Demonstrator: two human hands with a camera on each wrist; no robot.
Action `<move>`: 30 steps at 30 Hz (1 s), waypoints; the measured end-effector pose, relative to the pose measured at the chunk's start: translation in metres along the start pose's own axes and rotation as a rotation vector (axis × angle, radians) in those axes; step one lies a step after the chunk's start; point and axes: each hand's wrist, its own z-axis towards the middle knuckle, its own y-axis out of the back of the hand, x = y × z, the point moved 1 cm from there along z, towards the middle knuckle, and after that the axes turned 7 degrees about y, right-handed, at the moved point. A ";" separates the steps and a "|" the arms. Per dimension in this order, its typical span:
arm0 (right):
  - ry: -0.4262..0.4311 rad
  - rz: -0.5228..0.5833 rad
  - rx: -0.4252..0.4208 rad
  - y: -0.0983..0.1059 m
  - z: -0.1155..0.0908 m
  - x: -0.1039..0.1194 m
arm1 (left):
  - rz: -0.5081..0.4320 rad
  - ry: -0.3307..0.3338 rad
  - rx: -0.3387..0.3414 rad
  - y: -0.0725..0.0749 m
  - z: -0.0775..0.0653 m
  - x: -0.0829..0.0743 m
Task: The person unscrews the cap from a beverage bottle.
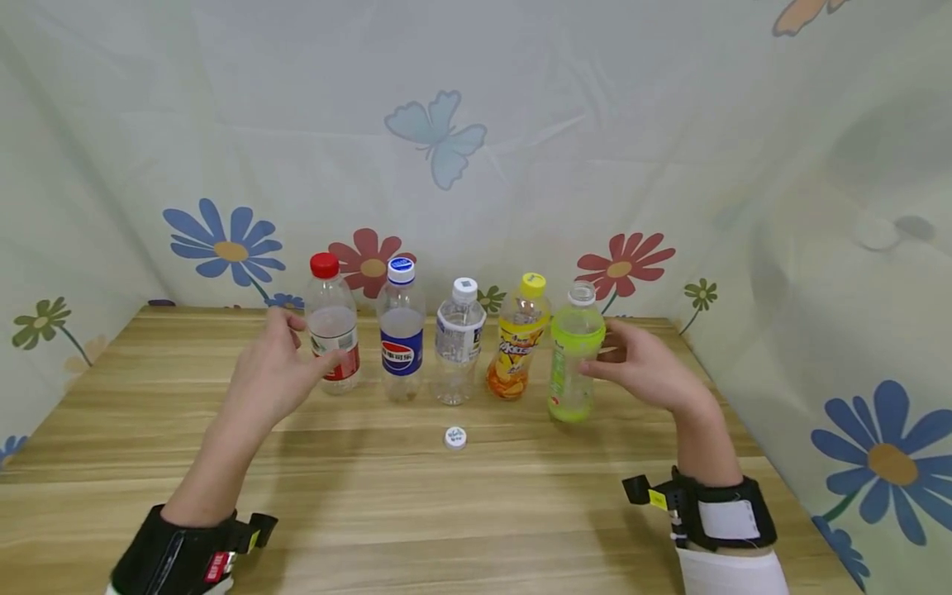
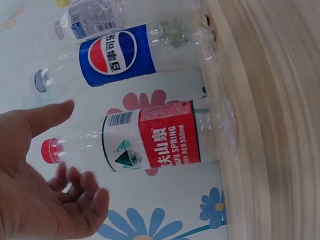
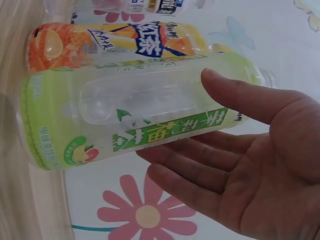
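Note:
My left hand (image 1: 269,372) is beside the red-capped water bottle (image 1: 332,318), thumb and fingers spread apart. In the left wrist view, a gap shows between that hand and the bottle's red cap (image 2: 51,151). At the right end of the row, my right hand (image 1: 649,368) is at a green-labelled drink bottle (image 1: 567,364) that has no cap on. The right wrist view shows the thumb overlapping this bottle's side and the other fingers stretched out, partly behind it. Both bottles stand upright on the wooden table (image 1: 387,529).
Between the two hands stand a Pepsi bottle (image 1: 402,351), a clear white-capped bottle (image 1: 459,339) and a yellow-capped tea bottle (image 1: 518,347). A loose white cap (image 1: 455,437) lies in front of them. A flowered cloth (image 1: 521,165) hangs behind the table and along its sides.

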 end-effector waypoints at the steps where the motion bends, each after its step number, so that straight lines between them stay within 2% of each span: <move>1: -0.006 0.006 -0.003 0.000 0.001 -0.002 | -0.016 0.000 -0.013 0.000 0.001 0.000; 5: -0.034 0.021 -0.038 -0.003 0.008 -0.009 | -0.071 -0.025 -0.075 -0.001 0.004 0.001; 8: -0.052 0.045 -0.076 -0.006 0.014 -0.017 | -0.089 -0.066 -0.088 -0.003 0.009 0.003; 14: -0.049 0.114 -0.095 -0.015 0.023 -0.030 | -0.128 -0.127 -0.024 -0.009 0.020 0.005; 23: -0.022 0.160 -0.087 -0.020 0.027 -0.037 | -0.208 -0.136 0.092 -0.019 0.030 0.008; 30: 0.002 0.166 -0.078 -0.020 0.029 -0.041 | -0.201 -0.156 0.101 -0.021 0.033 0.009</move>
